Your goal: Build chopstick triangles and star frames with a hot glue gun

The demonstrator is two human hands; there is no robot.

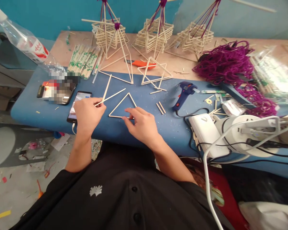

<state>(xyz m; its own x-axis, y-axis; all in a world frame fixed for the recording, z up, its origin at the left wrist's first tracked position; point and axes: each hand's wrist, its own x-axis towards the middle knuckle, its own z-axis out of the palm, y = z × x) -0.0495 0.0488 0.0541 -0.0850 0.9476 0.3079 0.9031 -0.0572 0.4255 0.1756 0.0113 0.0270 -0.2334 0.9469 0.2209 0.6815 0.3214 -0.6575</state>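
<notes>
My left hand (90,111) is closed on two thin wooden sticks (107,88) that cross at a narrow angle just past my fingertips. It hovers over the lower part of a smartphone (79,95). Flat on the blue table cover lies a triangle of wooden sticks (119,104). At its lower right corner is my right hand (141,123), thumb and forefinger apart. The thumb lies by the bottom stick, and the fingers hide that corner. Two short stick pieces (160,108) lie to the right of this hand. Behind the triangle stands a star-shaped stick frame (155,75).
A blue glue gun (184,94) and a white power bank (207,134) with cables are on the right. An orange utility knife (144,64), wrapped chopsticks (84,60) and purple cord (225,62) lie farther back. Stick lanterns (155,35) stand along the wall. A plastic bottle (31,44) is at left.
</notes>
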